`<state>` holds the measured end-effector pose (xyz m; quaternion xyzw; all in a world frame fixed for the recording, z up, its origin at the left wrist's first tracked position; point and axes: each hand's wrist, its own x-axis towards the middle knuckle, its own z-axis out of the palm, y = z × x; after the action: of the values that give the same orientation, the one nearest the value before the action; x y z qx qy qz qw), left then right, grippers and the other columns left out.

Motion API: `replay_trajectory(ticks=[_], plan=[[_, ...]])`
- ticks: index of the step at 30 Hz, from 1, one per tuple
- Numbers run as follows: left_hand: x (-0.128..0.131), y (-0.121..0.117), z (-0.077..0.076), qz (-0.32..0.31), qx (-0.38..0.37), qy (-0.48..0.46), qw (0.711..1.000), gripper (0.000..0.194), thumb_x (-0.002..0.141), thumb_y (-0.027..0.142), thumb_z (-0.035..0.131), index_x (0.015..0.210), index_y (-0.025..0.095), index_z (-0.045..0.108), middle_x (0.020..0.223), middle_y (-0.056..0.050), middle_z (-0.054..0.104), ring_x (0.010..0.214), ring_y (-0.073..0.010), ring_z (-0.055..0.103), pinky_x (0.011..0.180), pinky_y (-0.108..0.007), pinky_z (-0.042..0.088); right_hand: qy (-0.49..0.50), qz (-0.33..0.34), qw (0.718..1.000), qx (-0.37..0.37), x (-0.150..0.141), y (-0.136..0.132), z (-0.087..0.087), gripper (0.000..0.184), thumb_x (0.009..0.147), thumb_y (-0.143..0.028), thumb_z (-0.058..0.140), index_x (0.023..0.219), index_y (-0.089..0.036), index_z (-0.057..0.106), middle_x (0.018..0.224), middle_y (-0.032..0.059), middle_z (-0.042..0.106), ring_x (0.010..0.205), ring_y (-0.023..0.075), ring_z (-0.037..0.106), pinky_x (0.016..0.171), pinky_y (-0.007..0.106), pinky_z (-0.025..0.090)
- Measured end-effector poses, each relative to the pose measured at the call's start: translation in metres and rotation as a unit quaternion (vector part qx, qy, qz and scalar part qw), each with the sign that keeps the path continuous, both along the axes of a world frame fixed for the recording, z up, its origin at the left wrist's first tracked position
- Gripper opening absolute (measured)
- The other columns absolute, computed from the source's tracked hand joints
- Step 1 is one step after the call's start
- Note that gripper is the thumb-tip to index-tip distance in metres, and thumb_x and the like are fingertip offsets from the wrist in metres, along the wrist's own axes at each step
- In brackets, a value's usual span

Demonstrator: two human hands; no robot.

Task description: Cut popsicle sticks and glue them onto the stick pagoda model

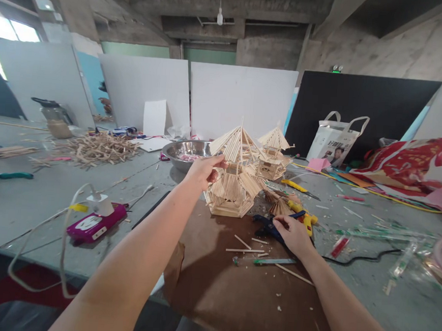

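Note:
A pavilion model of thin wooden sticks (230, 194) stands on a brown board (213, 267), its cone-shaped roof on top. My left hand (205, 171) reaches to its upper left side, fingers closed on it just below the roof; the exact contact is partly hidden. My right hand (294, 236) is low over the board's right side, thumb and fingers closed around part of a dark blue glue gun (265, 226). Yellow-handled pliers (308, 221) lie just beyond that hand. Loose sticks (245, 250) and a pale blue strip (274, 261) are in front of it.
A second stick pavilion (272, 162) stands behind, beside a steel bowl (179, 154). A stick pile (102, 148) and purple power strip (96, 224) are at left. A yellow cutter (295, 185), white bag (332, 141) and plastic scraps (384, 234) lie right.

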<state>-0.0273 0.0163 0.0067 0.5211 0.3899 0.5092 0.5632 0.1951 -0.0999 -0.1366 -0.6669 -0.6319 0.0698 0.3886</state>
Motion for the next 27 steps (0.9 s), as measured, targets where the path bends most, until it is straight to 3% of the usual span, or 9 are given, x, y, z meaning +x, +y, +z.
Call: replay_trajectory(ticks=[3, 5, 9, 11, 14, 19, 23, 27], plan=[[-0.001, -0.003, -0.003, 0.051, 0.08, 0.034, 0.995, 0.017, 0.059, 0.029, 0.059, 0.059, 0.013, 0.058, 0.054, -0.001, 0.057, 0.027, -0.0023, 0.03, 0.029, -0.019, 0.017, -0.004, 0.002, 1.0, 0.001, 0.0, 0.0, 0.0, 0.024, 0.071, -0.034, 0.041, 0.075, -0.019, 0.059, 0.074, 0.0034, 0.063, 0.069, 0.0174, 0.057, 0.065, 0.029, 0.042], [-0.004, -0.009, -0.007, 0.118, 0.136, 0.058, 0.982, 0.017, 0.061, 0.03, 0.056, 0.058, 0.013, 0.059, 0.051, 0.0, 0.055, 0.03, -0.0032, 0.031, 0.031, -0.019, 0.018, -0.007, -0.003, 1.0, 0.008, 0.001, 0.0, 0.0, 0.024, 0.071, -0.035, 0.041, 0.075, -0.019, 0.059, 0.075, 0.0038, 0.063, 0.07, 0.0177, 0.057, 0.066, 0.029, 0.042], [-0.005, -0.035, -0.027, 0.225, 0.225, 0.064, 0.946, 0.019, 0.064, 0.034, 0.053, 0.061, 0.016, 0.059, 0.051, 0.002, 0.052, 0.04, -0.0055, 0.038, 0.037, -0.018, 0.025, -0.042, -0.045, 0.998, 0.027, 0.011, 0.0, 0.005, 0.025, 0.073, -0.034, 0.04, 0.078, -0.019, 0.059, 0.077, 0.0052, 0.063, 0.073, 0.0189, 0.057, 0.067, 0.03, 0.041], [-0.001, -0.052, -0.043, 0.199, 0.244, 0.087, 0.945, 0.02, 0.066, 0.035, 0.051, 0.065, 0.017, 0.059, 0.051, 0.003, 0.05, 0.042, -0.0062, 0.038, 0.039, -0.018, 0.026, -0.069, -0.098, 0.992, 0.023, 0.021, 0.0, 0.008, 0.026, 0.073, -0.033, 0.039, 0.08, -0.018, 0.059, 0.078, 0.0063, 0.063, 0.073, 0.0199, 0.056, 0.065, 0.031, 0.041], [0.011, -0.074, -0.067, 0.106, 0.257, 0.145, 0.95, 0.02, 0.066, 0.035, 0.051, 0.061, 0.017, 0.06, 0.047, 0.003, 0.046, 0.045, -0.0077, 0.04, 0.043, -0.018, 0.028, -0.103, -0.202, 0.974, 0.003, 0.04, 0.0, 0.009, 0.026, 0.074, -0.03, 0.038, 0.083, -0.017, 0.059, 0.078, 0.0091, 0.062, 0.072, 0.0222, 0.056, 0.064, 0.032, 0.04], [0.031, -0.085, -0.097, -0.045, 0.219, 0.173, 0.959, 0.023, 0.067, 0.035, 0.051, 0.059, 0.016, 0.061, 0.055, 0.0, 0.054, 0.054, -0.0104, 0.045, 0.052, -0.02, 0.034, -0.146, -0.286, 0.947, -0.023, 0.061, 0.001, 0.007, 0.028, 0.073, -0.027, 0.039, 0.089, -0.012, 0.057, 0.086, 0.0153, 0.061, 0.084, 0.0258, 0.054, 0.07, 0.035, 0.037], [0.034, -0.078, -0.106, -0.083, 0.162, 0.181, 0.966, 0.026, 0.066, 0.038, 0.051, 0.06, 0.016, 0.062, 0.052, 0.0, 0.053, 0.049, -0.0094, 0.044, 0.049, -0.02, 0.033, -0.111, -0.285, 0.944, -0.125, 0.052, -0.002, 0.013, 0.033, 0.076, -0.038, 0.033, 0.079, -0.017, 0.058, 0.077, 0.013, 0.062, 0.071, 0.025, 0.057, 0.057, 0.033, 0.038], [0.033, -0.07, -0.109, -0.086, 0.119, 0.174, 0.974, 0.03, 0.065, 0.042, 0.051, 0.065, 0.014, 0.063, 0.051, 0.0, 0.052, 0.04, -0.0068, 0.037, 0.04, -0.019, 0.027, -0.172, -0.215, 0.957, -0.093, 0.042, -0.004, 0.018, 0.03, 0.074, -0.041, 0.037, 0.077, -0.02, 0.058, 0.079, 0.01, 0.062, 0.077, 0.0245, 0.056, 0.061, 0.032, 0.038]])
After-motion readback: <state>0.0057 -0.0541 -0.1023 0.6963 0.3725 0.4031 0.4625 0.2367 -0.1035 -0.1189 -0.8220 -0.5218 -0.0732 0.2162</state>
